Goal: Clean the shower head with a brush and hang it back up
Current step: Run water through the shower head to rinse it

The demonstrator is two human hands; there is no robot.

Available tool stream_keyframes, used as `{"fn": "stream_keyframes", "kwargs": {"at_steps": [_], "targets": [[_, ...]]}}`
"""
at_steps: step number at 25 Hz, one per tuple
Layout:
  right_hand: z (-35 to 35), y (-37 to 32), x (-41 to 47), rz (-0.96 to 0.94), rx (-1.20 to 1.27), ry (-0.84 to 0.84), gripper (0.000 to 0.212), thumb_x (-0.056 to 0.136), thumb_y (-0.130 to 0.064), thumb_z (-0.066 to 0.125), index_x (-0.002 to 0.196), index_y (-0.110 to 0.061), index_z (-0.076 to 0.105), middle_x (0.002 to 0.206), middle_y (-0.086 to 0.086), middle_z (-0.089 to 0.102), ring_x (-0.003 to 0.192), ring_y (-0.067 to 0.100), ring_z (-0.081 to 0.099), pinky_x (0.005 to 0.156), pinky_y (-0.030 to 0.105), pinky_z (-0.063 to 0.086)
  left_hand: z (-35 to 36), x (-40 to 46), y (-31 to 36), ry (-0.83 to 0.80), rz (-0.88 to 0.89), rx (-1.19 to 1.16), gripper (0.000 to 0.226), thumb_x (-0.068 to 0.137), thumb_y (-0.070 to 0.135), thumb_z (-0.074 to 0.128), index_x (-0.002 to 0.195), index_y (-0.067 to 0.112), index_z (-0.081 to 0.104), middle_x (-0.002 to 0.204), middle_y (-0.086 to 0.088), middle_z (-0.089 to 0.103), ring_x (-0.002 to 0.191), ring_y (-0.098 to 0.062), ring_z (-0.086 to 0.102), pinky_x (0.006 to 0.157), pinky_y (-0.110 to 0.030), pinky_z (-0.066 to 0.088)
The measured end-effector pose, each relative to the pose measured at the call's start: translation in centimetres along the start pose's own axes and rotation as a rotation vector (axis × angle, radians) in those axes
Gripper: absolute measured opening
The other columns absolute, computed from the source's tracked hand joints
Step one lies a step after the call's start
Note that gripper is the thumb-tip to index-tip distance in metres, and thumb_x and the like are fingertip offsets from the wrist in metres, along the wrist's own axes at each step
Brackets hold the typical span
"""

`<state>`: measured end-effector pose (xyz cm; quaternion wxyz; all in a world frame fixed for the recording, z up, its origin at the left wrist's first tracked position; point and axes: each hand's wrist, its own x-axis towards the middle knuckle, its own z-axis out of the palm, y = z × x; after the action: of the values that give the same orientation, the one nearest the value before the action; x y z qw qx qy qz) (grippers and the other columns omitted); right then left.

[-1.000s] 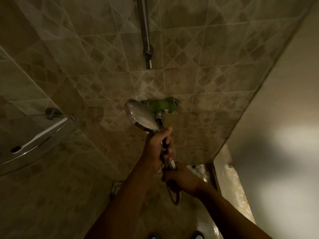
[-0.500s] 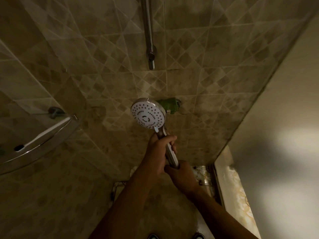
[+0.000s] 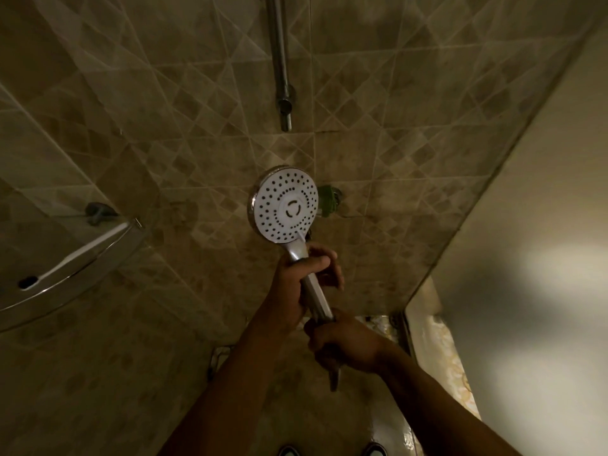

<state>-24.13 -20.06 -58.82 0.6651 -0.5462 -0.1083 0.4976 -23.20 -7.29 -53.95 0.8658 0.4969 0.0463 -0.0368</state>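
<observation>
Chrome-handled, one shower head (image 3: pixel 285 205) faces the camera before the tiled wall (image 3: pixel 411 153). Two hands grasp its handle: left hand (image 3: pixel 292 291) clenched high, right hand (image 3: pixel 345 343) clenched at the bottom. One green holder (image 3: pixel 328 200) sits behind.

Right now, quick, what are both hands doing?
Left hand: closed around the shower head handle.
Right hand: closed on the handle's lower end.

I see a shower head (image 3: pixel 285 205) with a white face dotted with dark holes in rings, a chrome rim and a silver handle. Behind it sits a green holder (image 3: pixel 327 200). The wall (image 3: pixel 411 149) is beige-brown tile in a diamond pattern. The rail (image 3: pixel 280 60) is chrome.
</observation>
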Motion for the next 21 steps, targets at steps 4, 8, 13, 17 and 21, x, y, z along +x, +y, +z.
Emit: {"fn": "stream_keyframes", "kwargs": {"at_steps": [4, 8, 13, 17, 21], "targets": [[-0.2, -0.5, 0.4, 0.083, 0.062, -0.187, 0.032, 0.071, -0.004, 0.052, 0.054, -0.018, 0.029, 0.043, -0.002, 0.03, 0.034, 0.01, 0.025, 0.044, 0.028, 0.012, 0.4, -0.1, 0.5, -0.048, -0.115, -0.058, 0.033, 0.08, 0.036, 0.069, 0.063, 0.008, 0.063, 0.061, -0.013, 0.063, 0.05, -0.029, 0.064, 0.052, -0.035, 0.054], [0.0, -0.2, 0.5, -0.013, 0.003, 0.034, 0.025, 0.07, -0.004, 0.061, 0.06, -0.011, 0.04, 0.046, 0.005, 0.032, 0.036, 0.014, 0.029, 0.044, 0.03, 0.018, 0.3, 0.3, 0.2, -0.021, -0.055, 0.028, 0.058, 0.072, 0.056, 0.08, 0.063, 0.011, 0.045, 0.044, -0.001, 0.043, 0.031, -0.013, 0.04, 0.039, -0.022, 0.037], [0.3, 0.2, 1.4, -0.091, -0.11, 0.317, 0.012, 0.077, -0.002, 0.063, 0.073, -0.007, 0.053, 0.052, 0.005, 0.038, 0.042, 0.015, 0.033, 0.042, 0.026, 0.029, 0.8, 0.4, -0.3, 0.172, -0.018, 0.128, 0.048, 0.075, 0.051, 0.073, 0.068, 0.013, 0.046, 0.051, 0.0, 0.037, 0.04, -0.014, 0.038, 0.045, -0.028, 0.038], [0.2, 0.5, 2.1, -0.125, -0.172, 0.518, 0.013, 0.08, -0.006, 0.066, 0.07, -0.009, 0.058, 0.046, -0.005, 0.045, 0.038, 0.01, 0.039, 0.043, 0.026, 0.032, 1.0, 0.8, -0.5, 0.235, -0.027, 0.073, 0.024, 0.082, 0.026, 0.063, 0.08, 0.007, 0.049, 0.061, -0.006, 0.047, 0.053, -0.02, 0.047, 0.057, -0.035, 0.042], [-0.1, 0.1, 1.7, -0.125, -0.239, 0.545, 0.017, 0.065, -0.018, 0.067, 0.058, -0.016, 0.052, 0.046, -0.003, 0.04, 0.04, 0.014, 0.036, 0.048, 0.032, 0.029, 0.7, 0.4, 0.3, 0.191, -0.137, -0.074, 0.019, 0.093, 0.017, 0.042, 0.088, 0.005, 0.056, 0.07, -0.009, 0.05, 0.064, -0.022, 0.049, 0.065, -0.037, 0.043]]}}
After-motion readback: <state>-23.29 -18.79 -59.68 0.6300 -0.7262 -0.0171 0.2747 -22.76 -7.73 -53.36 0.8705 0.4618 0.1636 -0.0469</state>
